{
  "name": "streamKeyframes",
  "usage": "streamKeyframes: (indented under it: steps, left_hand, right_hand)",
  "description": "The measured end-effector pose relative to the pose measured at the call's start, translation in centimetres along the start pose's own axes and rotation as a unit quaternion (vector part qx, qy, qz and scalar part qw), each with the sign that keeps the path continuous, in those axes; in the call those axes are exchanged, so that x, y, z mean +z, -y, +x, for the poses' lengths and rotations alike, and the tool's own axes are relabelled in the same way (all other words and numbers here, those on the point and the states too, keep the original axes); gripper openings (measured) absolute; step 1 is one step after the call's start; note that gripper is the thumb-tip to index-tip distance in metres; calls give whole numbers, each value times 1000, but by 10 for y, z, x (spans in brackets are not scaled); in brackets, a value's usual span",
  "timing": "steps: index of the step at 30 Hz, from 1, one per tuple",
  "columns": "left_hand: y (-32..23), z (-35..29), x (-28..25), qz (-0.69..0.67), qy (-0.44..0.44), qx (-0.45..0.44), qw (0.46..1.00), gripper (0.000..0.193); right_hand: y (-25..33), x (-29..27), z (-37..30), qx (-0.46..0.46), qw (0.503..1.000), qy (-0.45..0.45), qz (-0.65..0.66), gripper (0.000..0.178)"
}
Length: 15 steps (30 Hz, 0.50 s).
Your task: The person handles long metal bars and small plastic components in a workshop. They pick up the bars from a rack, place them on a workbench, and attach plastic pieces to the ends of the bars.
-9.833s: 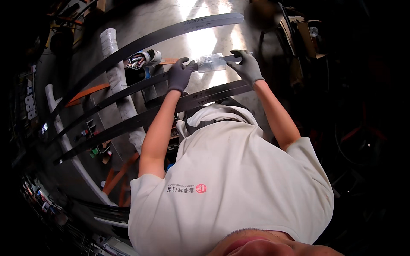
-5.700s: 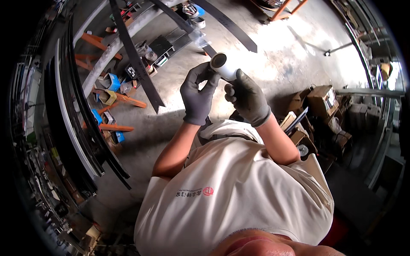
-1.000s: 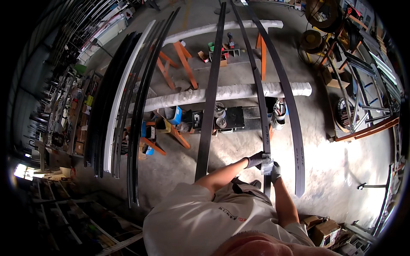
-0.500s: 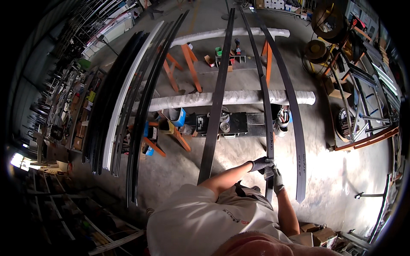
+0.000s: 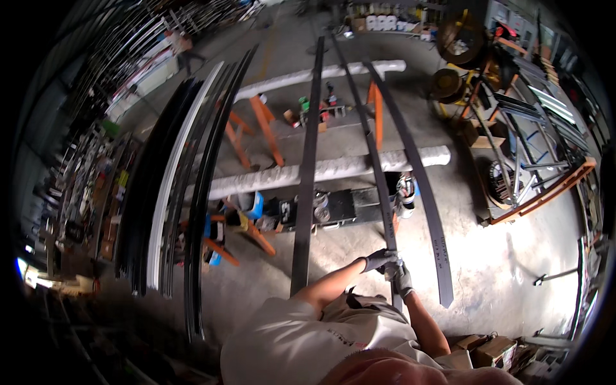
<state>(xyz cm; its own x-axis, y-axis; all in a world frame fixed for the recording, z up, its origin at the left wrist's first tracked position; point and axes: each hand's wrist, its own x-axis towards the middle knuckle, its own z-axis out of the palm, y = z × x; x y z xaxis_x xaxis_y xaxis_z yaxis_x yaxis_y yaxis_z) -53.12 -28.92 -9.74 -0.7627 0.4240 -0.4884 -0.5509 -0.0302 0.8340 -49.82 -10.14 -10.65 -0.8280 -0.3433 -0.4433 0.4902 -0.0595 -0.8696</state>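
Both my hands wear dark grey gloves and meet over the near end of a long dark metal profile. My left hand is closed at its left side, fingers bent inward. Close against it, my right hand is closed on the right side, a little nearer to my body. Between them shows a small greyish, shiny thing, too blurred to name. To the right lies another dark profile with pale handwriting near its end; a third dark profile lies to the left.
Two white-wrapped beams on orange trestles carry the profiles. Black and white profiles lie bundled at left. Beneath stand a low black bench, a blue bin and a white bucket. An orange-edged rack stands right; a person is far left.
My view has tilted and shifted, so the profiles and trestles appear lower and further left. Both hands stay together at the same profile. The distant person shows more fully at upper left.
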Motion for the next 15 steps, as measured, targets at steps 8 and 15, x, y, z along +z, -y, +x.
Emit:
streamKeyframes:
  steps: [8, 15]
  left_hand:
    - [3, 8, -21, 159, 16, -6, 987, 65]
    - [45, -19, -49, 110, -116, 16, 987, 35]
  right_hand:
    - [11, 3, -3, -46, 994, -39, -89, 50]
    - [23, 15, -15, -48, 985, -78, -147, 52]
